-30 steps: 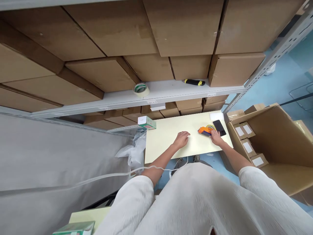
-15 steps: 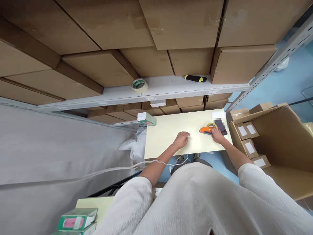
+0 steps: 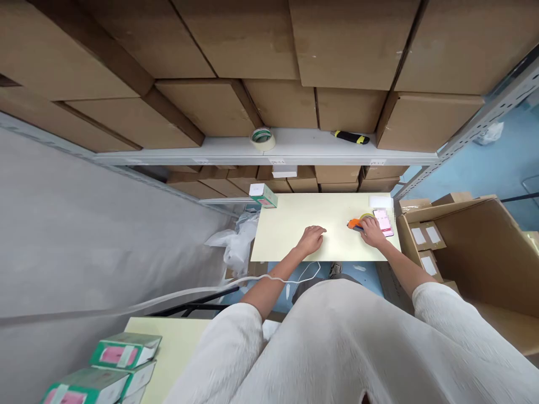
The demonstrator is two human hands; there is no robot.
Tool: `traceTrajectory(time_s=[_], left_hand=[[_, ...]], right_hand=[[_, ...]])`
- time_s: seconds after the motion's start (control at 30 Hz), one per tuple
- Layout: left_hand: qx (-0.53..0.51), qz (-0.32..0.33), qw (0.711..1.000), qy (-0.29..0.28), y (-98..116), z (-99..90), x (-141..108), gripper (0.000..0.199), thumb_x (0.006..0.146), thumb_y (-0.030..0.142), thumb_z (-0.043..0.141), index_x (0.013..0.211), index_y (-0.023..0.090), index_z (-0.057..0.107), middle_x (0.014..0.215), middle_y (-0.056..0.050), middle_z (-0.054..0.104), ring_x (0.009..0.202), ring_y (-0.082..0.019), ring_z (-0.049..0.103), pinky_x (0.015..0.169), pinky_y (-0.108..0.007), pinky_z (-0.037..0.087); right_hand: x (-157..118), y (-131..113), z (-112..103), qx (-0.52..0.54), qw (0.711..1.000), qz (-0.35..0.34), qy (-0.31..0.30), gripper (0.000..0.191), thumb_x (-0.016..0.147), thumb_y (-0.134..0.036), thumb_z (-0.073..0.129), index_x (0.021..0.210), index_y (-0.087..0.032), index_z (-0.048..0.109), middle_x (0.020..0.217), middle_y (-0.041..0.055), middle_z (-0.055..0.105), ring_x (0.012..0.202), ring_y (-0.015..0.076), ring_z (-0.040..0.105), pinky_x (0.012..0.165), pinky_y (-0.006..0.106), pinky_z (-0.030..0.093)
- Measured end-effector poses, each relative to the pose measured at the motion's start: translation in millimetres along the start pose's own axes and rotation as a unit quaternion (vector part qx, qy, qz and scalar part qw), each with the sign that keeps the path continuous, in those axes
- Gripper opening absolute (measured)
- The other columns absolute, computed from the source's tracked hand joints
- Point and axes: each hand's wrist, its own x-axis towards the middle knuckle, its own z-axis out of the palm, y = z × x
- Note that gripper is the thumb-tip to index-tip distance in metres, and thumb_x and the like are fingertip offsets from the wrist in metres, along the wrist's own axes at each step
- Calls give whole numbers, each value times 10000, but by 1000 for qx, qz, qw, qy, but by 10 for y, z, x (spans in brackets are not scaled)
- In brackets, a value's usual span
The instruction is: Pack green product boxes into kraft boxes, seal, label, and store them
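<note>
Left hand [image 3: 311, 240]: released, loosely curled, at cream tabletop [image 3: 290, 221] | right hand [image 3: 371, 231]: on orange tape dispenser [image 3: 353, 224], grip cannot tell | lit smartphone [image 3: 383, 221]: just beside

Orange tape dispenser [image 3: 354, 224], cream tabletop [image 3: 286, 233]

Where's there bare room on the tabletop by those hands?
On the tabletop, the middle is bare beyond the left hand, between the green box and the orange tool. So is the left end, between that box and the near edge. The right end is crowded: right hand, orange tool, phone and white item sit close.
</note>
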Motion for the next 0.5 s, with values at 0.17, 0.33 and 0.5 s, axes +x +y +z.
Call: traceTrajectory(time_s=[0.17, 0.33, 0.5], left_hand=[[-9, -32, 998, 50, -58, -48, -409, 443, 977, 133, 494, 1340, 245, 721, 1351, -105, 739, 1300, -292, 649, 1160, -528, 479], [-22, -78, 991, 104, -109, -8, -1087, 479, 974, 122, 491, 1393, 242, 691, 1418, -112, 684, 1317, -291, 632, 1154, -508, 493], [-29, -131, 980, 149, -92, 103, -1931, 462, 992, 135, 497, 1405, 233, 677, 1423, -129, 655, 1330, -304, 619, 1145, -503, 502]], right_hand=[[177, -400, -141, 4, 999, -41, -6, 478, 998, -267, 462, 1451, -196, 597, 1511, 196, 571, 1356, 394, 464, 1195, 560, 295], [272, -988, -166, 1, 993, -115, -11, 473, 1031, -292, 437, 1462, -175, 594, 1542, 206, 561, 1384, 382, 462, 1216, 547, 282], [241, -1710, -105, 0, 982, -187, -17, 462, 1046, -288, 429, 1459, -172, 601, 1558, 209, 554, 1417, 377, 455, 1208, 539, 293]])
